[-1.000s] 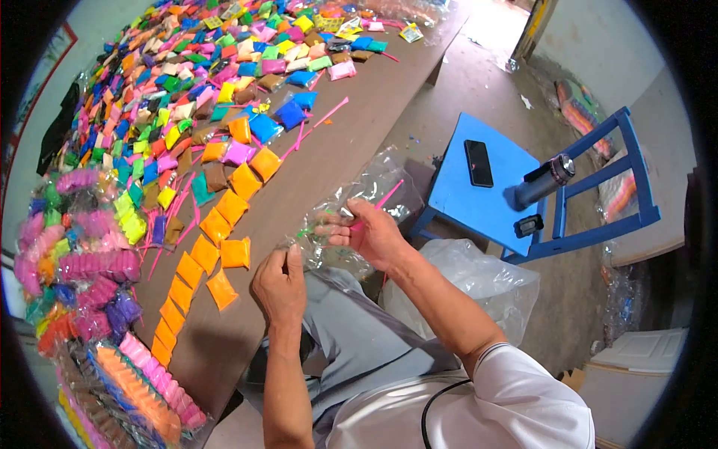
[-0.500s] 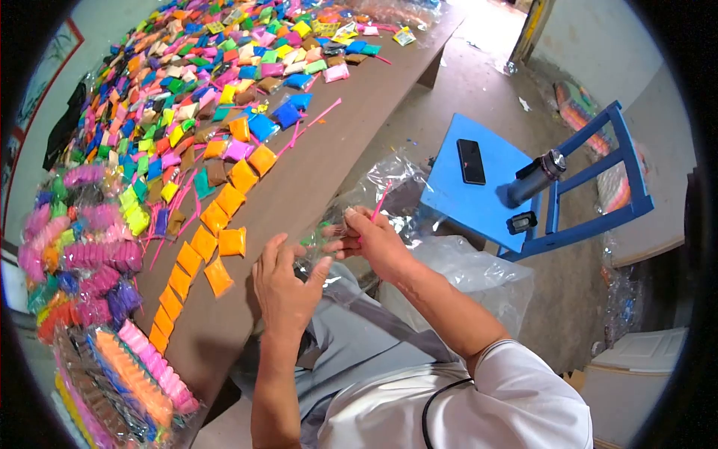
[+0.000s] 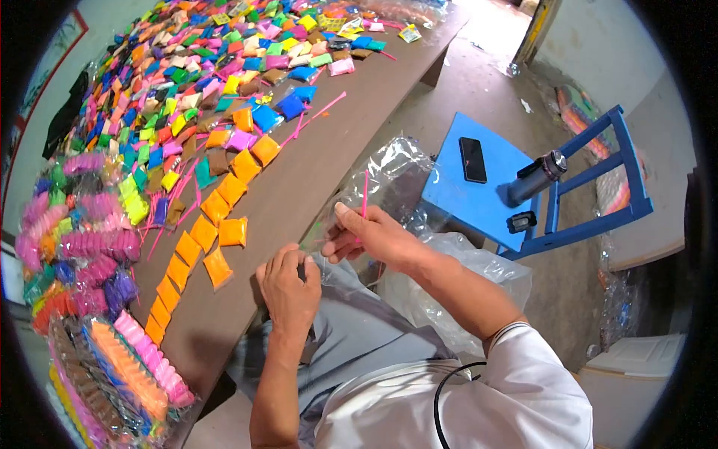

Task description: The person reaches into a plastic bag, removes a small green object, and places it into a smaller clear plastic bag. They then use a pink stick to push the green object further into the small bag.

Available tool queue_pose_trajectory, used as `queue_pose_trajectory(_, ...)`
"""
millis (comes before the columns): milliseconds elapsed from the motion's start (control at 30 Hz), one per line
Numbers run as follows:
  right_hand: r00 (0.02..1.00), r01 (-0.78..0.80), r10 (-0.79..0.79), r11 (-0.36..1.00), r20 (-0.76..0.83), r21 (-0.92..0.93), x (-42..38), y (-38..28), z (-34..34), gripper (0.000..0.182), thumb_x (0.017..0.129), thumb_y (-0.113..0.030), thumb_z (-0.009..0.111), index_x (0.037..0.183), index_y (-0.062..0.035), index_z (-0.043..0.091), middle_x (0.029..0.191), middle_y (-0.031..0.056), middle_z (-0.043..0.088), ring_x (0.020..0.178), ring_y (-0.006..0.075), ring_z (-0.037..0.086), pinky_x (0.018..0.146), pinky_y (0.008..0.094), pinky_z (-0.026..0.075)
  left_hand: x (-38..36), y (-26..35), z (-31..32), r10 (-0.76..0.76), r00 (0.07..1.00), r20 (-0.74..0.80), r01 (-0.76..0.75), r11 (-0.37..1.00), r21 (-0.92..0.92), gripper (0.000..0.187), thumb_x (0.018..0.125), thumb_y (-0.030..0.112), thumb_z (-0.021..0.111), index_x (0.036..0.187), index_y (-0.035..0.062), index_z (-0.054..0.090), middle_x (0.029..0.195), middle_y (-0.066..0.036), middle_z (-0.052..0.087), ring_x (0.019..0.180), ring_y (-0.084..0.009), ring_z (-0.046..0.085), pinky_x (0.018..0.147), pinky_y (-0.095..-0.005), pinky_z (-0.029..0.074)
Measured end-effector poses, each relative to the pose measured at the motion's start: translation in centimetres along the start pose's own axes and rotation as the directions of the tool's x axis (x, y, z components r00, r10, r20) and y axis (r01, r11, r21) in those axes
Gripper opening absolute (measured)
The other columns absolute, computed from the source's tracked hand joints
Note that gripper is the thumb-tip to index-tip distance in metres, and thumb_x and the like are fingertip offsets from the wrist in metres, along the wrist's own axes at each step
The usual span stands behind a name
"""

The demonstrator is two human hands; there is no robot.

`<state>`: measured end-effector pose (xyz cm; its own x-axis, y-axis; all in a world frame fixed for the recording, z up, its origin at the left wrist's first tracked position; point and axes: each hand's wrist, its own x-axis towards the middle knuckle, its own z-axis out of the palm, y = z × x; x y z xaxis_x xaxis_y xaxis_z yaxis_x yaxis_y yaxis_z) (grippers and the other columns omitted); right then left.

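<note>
Slender bright-pink stick [image 3: 365,196]: upright in the right hand, off the table, its upper end rising above the thumb; its lower part is mostly hidden by the fingers.
Clear, crinkled plastic bag [image 3: 396,155]: beyond the right hand, between the table edge and the chair, partly overlapping the chair seat in view.
Table: long brown surface [image 3: 366,105] running diagonally; a dense heap of small multicoloured packets [image 3: 202,75] covers its far and left parts, with more pink sticks among them.
Near the edge: flat, square orange packets [image 3: 203,233] in a slanting row, two others lying just to its right.
Left end: clear-wrapped bundles of coloured packets [image 3: 101,247], with long rows of pink, orange and brown ones below.
Room: grey floor [image 3: 561,307], pale walls, a bright doorway at the far end.
Blue chair [image 3: 452,198]: its seat carries a black phone [image 3: 472,159], a dark metallic bottle [image 3: 537,179] and a small black object [image 3: 521,221].
Right grip: hand [image 3: 374,236] closed around the pink stick, thumb extended; whether it also pinches the film is unclear.
Left grip: hand [image 3: 288,288] with bent fingers beside the table edge, near the right; cannot tell whether it holds anything.
</note>
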<state>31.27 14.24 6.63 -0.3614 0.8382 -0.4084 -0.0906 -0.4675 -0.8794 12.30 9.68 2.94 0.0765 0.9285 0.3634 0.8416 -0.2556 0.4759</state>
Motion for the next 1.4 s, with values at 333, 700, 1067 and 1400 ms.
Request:
queue_pose_trajectory(333, 0.845, 0.500, -0.492, 0.587, 0.209, -0.637, 2.3, -2.2, -2.2, 0.037, 0.105, -0.031, 0.043, 0.131, -0.0049, 0.050, 0.083, 0.0120, 0.067, 0.068, 0.0182, 0.065, 0.063, 0.0328, 0.052, -0.4, -2.0, -0.7, -0.277, 0.933, 0.228, 0.352, 0.834, -0.426, 0.019, 0.093, 0.017, 0.058, 0.092, -0.0010, 0.064, 0.074, -0.004, 0.063, 0.067, -0.0087, 0.056, 0.063, -0.0255, 0.045)
queue_pose_trajectory(700, 0.901, 0.432, -0.335, 0.668, 0.274, -0.606, 5.3, -2.5, -2.2, 0.048, 0.103, -0.043, 0.039, 0.085, -0.0015, 0.057, 0.073, 0.0166, 0.061, 0.077, 0.0349, 0.064, 0.072, 0.0420, 0.049, -0.1, -4.5, -1.0, -0.370, 0.865, 0.338, 0.500, 0.603, -0.622, 0.022, 0.094, 0.017, 0.056, 0.087, -0.0018, 0.064, 0.071, -0.001, 0.062, 0.064, -0.0055, 0.050, 0.060, -0.0227, 0.042)
queue_pose_trajectory(1067, 0.909, 0.409, -0.330, 0.575, 0.256, -0.709, 7.6, -3.4, 0.6, 0.053, 0.102, -0.048, 0.039, 0.083, -0.0011, 0.056, 0.074, 0.0159, 0.057, 0.070, 0.0315, 0.053, 0.068, 0.0410, 0.045, 3.4, -5.9, -1.4, -0.394, 0.834, 0.387, 0.545, 0.701, -0.460, 0.024, 0.095, 0.019, 0.052, 0.085, -0.0017, 0.059, 0.064, -0.004, 0.056, 0.058, -0.0102, 0.055, 0.055, -0.0262, 0.043)
queue_pose_trajectory(1400, 0.860, 0.498, -0.372, 0.762, 0.350, -0.414, 11.3, 0.7, 1.5, 0.030, 0.093, -0.030, 0.067, 0.089, 0.0005, 0.069, 0.072, 0.0071, 0.067, 0.066, 0.0134, 0.062, 0.064, 0.0329, 0.051, 3.4, -7.8, -3.2, -0.459, 0.759, 0.461, 0.628, 0.704, -0.332, 0.028, 0.097, 0.021, 0.052, 0.086, -0.0033, 0.060, 0.063, -0.006, 0.058, 0.048, -0.0096, 0.052, 0.045, -0.0272, 0.040)
